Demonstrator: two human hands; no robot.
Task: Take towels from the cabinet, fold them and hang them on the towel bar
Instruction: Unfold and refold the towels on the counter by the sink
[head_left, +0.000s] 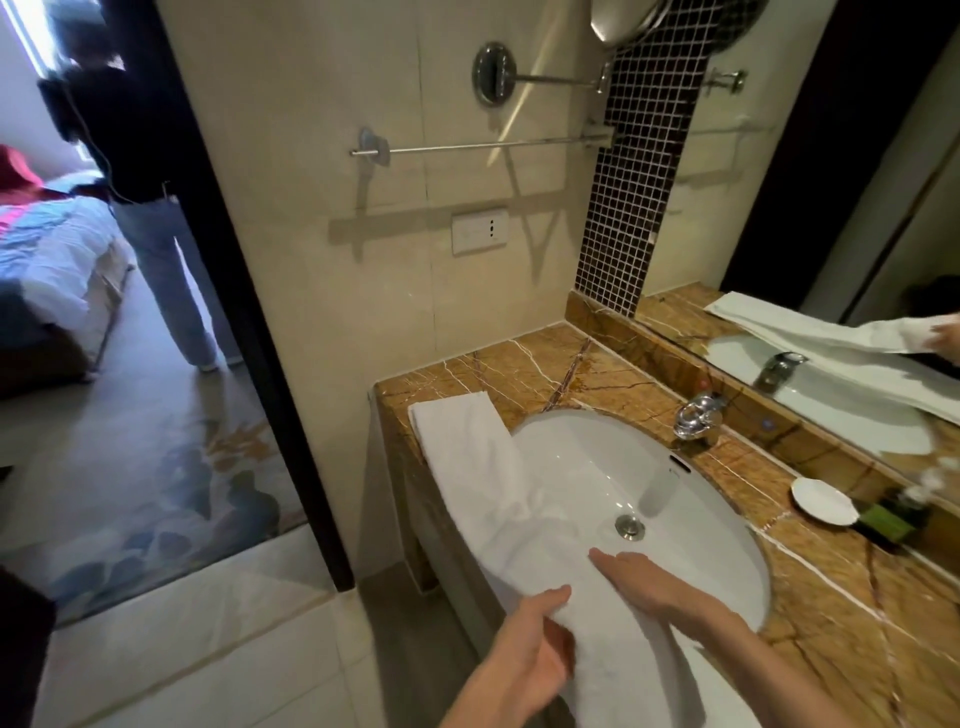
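One long-folded white towel (483, 467) lies along the counter's (519, 364) left edge; the left hand (530, 639) grips it, the right hand (644, 577) presses flat.

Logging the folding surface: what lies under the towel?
The towel stretches over the counter and the left rim of the sink. The right hand presses it flat; the left hand grips its edge. Anything beneath is hidden.

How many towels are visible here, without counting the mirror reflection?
1. The towel lies across the countertop and sink rim, gripped by the left hand, under the right hand. More may be hidden.
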